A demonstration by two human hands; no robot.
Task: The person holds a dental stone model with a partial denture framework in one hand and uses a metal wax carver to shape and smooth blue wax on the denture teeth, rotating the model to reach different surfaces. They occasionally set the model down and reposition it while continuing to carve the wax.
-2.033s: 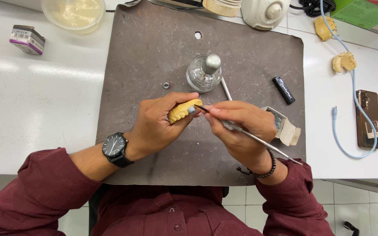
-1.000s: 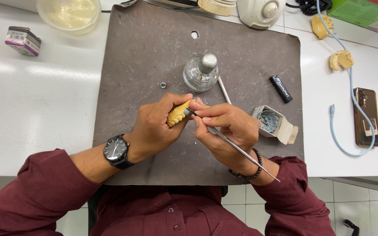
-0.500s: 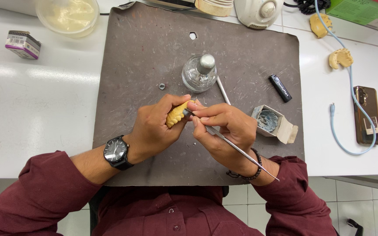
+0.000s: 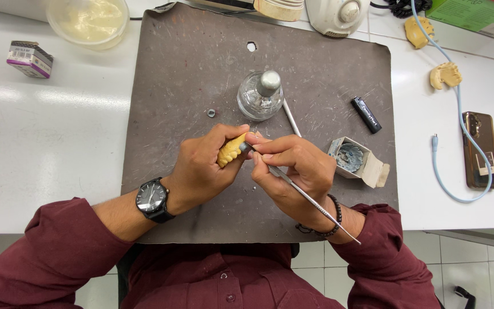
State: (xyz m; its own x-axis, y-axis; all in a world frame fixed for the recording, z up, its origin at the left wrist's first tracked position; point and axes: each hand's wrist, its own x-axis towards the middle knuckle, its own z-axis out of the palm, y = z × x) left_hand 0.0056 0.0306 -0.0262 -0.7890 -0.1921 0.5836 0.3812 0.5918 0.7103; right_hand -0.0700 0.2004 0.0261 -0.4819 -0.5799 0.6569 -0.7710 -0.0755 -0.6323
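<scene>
The left hand (image 4: 204,169) curled around a yellow dental cast (image 4: 231,150), pinching it between thumb and fingers just above the middle of the dark work mat (image 4: 201,86). The right hand (image 4: 293,174) gripped a thin metal instrument (image 4: 307,197) like a pen, its tip touching the cast, its handle running back over the wrist. On the mat, just beyond the hands, stood a small glass burner (image 4: 260,95) with a metal cap. To the right of the hands on the mat lay an open little box (image 4: 357,161), and further up a black lighter (image 4: 366,114). Off the mat's right edge lay a phone (image 4: 479,150) and a pale blue cable (image 4: 458,109).
</scene>
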